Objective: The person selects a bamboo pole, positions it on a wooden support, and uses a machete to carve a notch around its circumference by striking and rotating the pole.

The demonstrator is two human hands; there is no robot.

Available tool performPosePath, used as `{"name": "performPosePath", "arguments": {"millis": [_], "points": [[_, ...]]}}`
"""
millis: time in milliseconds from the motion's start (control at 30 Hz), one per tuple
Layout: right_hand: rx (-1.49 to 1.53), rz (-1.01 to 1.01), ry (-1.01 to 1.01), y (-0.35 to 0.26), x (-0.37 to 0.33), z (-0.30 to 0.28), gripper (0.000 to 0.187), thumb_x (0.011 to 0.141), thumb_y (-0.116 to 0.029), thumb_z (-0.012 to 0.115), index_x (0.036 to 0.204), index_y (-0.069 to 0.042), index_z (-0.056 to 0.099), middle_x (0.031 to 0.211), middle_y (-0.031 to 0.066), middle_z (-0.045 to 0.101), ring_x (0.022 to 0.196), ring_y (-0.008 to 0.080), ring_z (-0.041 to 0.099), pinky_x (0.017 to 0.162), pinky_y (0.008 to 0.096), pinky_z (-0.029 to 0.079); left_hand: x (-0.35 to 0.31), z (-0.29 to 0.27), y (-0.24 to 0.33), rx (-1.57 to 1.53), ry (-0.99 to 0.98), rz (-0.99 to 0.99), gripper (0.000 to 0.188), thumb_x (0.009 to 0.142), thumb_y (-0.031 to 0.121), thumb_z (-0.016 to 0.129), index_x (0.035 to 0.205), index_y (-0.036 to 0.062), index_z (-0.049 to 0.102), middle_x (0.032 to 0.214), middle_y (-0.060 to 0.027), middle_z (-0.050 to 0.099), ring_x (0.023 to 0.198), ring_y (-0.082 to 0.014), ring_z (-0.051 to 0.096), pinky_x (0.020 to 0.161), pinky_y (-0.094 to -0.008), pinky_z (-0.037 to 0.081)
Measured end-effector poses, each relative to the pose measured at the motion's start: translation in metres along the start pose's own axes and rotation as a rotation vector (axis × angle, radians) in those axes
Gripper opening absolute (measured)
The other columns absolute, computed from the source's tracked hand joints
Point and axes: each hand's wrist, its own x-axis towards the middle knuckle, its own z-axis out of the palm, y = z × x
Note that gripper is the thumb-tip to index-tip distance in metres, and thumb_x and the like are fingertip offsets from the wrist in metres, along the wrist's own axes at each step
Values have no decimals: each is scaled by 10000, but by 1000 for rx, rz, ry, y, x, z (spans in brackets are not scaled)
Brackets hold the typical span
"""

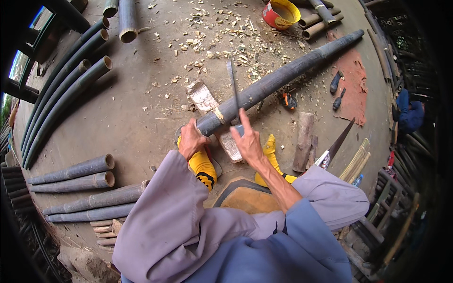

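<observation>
A long dark bamboo pole [283, 75] slants from my feet up to the far right. Its near part rests across a pale, rough wooden block [203, 95], and a light scraped ring shows around it close to the near end. My left hand [191, 140] is closed on that near end, above a yellow sock. Just to the right, my right hand [250, 145] grips a knife with a long thin blade [233, 80]. The blade points away from me, in front of or against the pole's side; which one I cannot tell. My index finger stretches along the blade's base.
Cut bamboo poles [75, 169] lie at left. Wood chips [203, 42] litter the far floor near a red-yellow bucket [278, 16]. A tape measure [289, 101], a handsaw [334, 144] and a reddish mat [353, 89] lie right. A person in blue [409, 112] is at far right.
</observation>
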Motion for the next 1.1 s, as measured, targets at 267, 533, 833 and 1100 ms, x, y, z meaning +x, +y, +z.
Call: {"name": "performPosePath", "arguments": {"millis": [267, 533, 833, 1100], "points": [[91, 192, 63, -13, 11, -24, 717, 925, -246, 617, 1514, -68, 249, 839, 298, 669, 721, 456, 674, 668, 469, 583, 7, 2, -15, -47, -34, 19, 473, 559, 235, 806, 938, -17, 677, 845, -167, 712, 797, -307, 698, 764, -411, 532], [126, 179, 98, -10, 10, -7, 740, 908, -259, 645, 1517, -95, 260, 838, 266, 680, 689, 432, 674, 606, 452, 564, -8, 23, -12, 148, 256, 226, 540, 651, 162, 812, 1121, 3, 601, 926, -209, 700, 869, -362, 694, 788, -426, 537], [-178, -128, -26, 8, -17, 7, 687, 927, -250, 598, 1516, -117, 270, 1124, 264, 649, 739, 403, 683, 712, 433, 594, 1, 9, -4, -25, -7, 55, 546, 570, 187, 834, 1018, -14, 594, 908, -211, 687, 867, -367, 684, 776, -412, 530], [35, -9, 28, -3, 0, 2, 704, 935, -273, 602, 1519, -86, 256, 715, 253, 639, 582, 343, 655, 532, 427, 565, 3, -1, -3, -30, -97, -63, 697, 533, 230, 822, 1149, -12, 601, 970, -223, 686, 934, -358, 673, 841, -412, 523]]}}
